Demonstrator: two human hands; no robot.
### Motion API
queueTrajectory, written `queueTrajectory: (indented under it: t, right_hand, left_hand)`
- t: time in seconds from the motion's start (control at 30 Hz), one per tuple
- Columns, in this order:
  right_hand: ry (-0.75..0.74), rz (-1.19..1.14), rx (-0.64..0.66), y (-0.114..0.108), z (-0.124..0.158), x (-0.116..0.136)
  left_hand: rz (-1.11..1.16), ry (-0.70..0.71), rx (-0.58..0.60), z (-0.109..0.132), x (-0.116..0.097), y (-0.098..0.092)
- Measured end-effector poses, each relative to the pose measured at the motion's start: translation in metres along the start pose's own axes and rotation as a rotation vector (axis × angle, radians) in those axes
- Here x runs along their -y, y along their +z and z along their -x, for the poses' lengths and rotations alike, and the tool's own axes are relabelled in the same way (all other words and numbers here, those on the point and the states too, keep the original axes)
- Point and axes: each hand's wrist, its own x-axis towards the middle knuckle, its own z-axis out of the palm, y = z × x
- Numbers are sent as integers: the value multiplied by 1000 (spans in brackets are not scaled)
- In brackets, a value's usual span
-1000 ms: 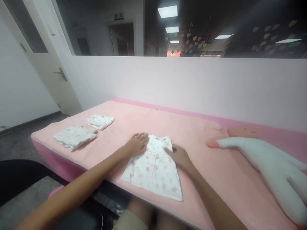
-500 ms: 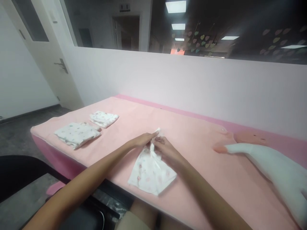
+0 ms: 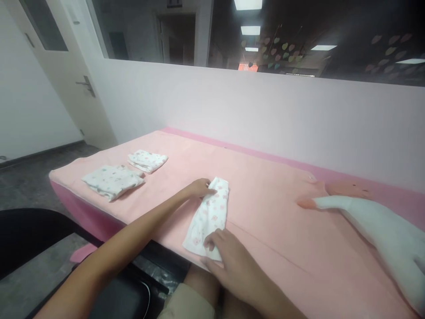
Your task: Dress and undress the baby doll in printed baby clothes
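Note:
A small white garment (image 3: pixel 212 212) with pink prints lies folded into a narrow strip on the pink table cover, running from its far end toward the table's front edge. At the upper left edge, my left hand (image 3: pixel 200 188) pinches the cloth, thumb on top and the other fingers partly hidden under it. Over the lower right corner is my right hand (image 3: pixel 229 261), its fingers bent and touching the fabric. Its thumb is apart from the fingers, near the bottom hem, with cloth visible in the gap.
Two folded white printed garments (image 3: pixel 113 181) (image 3: pixel 148 160) lie at the left. A white goose-shaped plush (image 3: pixel 372 221) with an orange beak rests at the right on the pink cover (image 3: pixel 272 199). The table's front edge is close to my lap; a wall stands behind.
The garment was bunched between both hands and spread wide below; now it lies flat and narrower. My right hand has let go of the bunched top and moved down to the lower end.

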Motion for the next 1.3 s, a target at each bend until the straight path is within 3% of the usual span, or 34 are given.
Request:
queueTrajectory:
  t: [0.1,0.17,0.23,0.3,0.37,0.43,0.57,0.7,0.87,1.0,1.13,1.3]
  right_hand:
    - [-90,47,-19,14,3,1]
    - [-115,34,-56,17,4,-3]
    - [-110,-18,-130,12,5,-13]
    - [-70,-69,-257,0,2,-28]
    - [7,-77,-382,-17,-5,-47]
    - [117,-57,-415,-35,-17,-67]
    - [317,-33,-277,-59,-56,-92]
    - [378,-95,-193,-61,-108,-95]
    - [399,-335,-104,-63,-154,-95]
    - [314,-554,-19,-68,-160,-91]
    - [270,-734,-89,-74,-150,-79]
    - [71,-589,-169,-81,-120,-50]
  left_hand:
    - [-133,24,-105,7,-4,5]
    - [-263,104,-240,19,-5,11]
    - [-410,268,-404,36,-6,20]
    - [-523,481,-472,57,-2,29]
    - [-596,642,-375,79,6,36]
    - [-653,698,-228,98,15,40]
    - [-687,708,-140,122,21,38]
    - [-611,819,23,133,10,38]
    - [-475,696,213,139,13,41]
    - [-392,665,237,140,20,40]
    - [-200,633,242,133,20,37]
    - [203,433,199,121,11,20]
